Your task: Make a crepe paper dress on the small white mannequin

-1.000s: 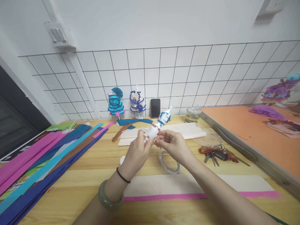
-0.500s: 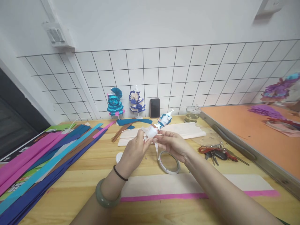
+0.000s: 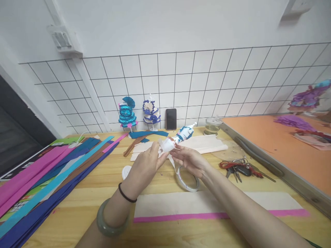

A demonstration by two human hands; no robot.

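Note:
A small white figure with blue and brown paper trim (image 3: 185,133) is held tilted over the middle of the table, its tip pointing to the upper right. My left hand (image 3: 148,163) has its fingers closed on the figure's white lower end. From the right, my right hand (image 3: 190,160) grips the same piece near its brown band. A strip of tape hangs between the hands down to a tape roll (image 3: 188,179) that stands tilted on the table. A white round disc (image 3: 126,172) lies left of my left hand.
Colored paper strips (image 3: 64,172) cover the left. Two decorated paper trees (image 3: 127,113) and a phone (image 3: 171,119) stand at the wall. Keys (image 3: 241,169) and a glass cup (image 3: 212,126) are at right. A cream strip with a pink edge (image 3: 181,206) lies in front.
The figure has moved slightly right and tilted lower. My left wrist has shifted left, uncovering more of the white disc. The tape roll has moved slightly right.

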